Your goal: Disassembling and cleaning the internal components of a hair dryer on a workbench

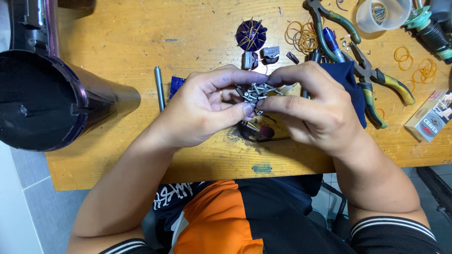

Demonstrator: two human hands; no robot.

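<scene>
**Inspector:** Hands first. Left hand (pixel 197 110) is curled closed, thumb and forefinger pinching a small grey metal part (pixel 255 94) with screws or pins sticking out of it. Right hand (pixel 313 106) is closed on the same part from the other side, fingertips meeting the left's.

**Assistant:** Where is the part?

**Inspector:** Held just above the wooden table (pixel 141 47), centre of the bench, over a dark oval piece (pixel 259 131) lying on the surface.

**Assistant:** Surroundings?

**Inspector:** Behind the hands: a purple finned wheel (pixel 251 34), two small dark blocks (pixel 261 56), loose orange rubber bands (pixel 301 35). To the right: green-handled pliers (pixel 376 75), a blue cloth (pixel 351 84) under the right hand, a clear plastic cup (pixel 383 14) and a small printed carton (pixel 431 117). To the left: a metal rod (pixel 159 87) and a large dark purple housing (pixel 42 99).

**Assistant:** Handling advice?

**Inspector:** My judgement: keep the part low over the table so a dropped screw stays on it, hold steady with one hand and work with the other, and avoid squeezing across the protruding pins.
</scene>
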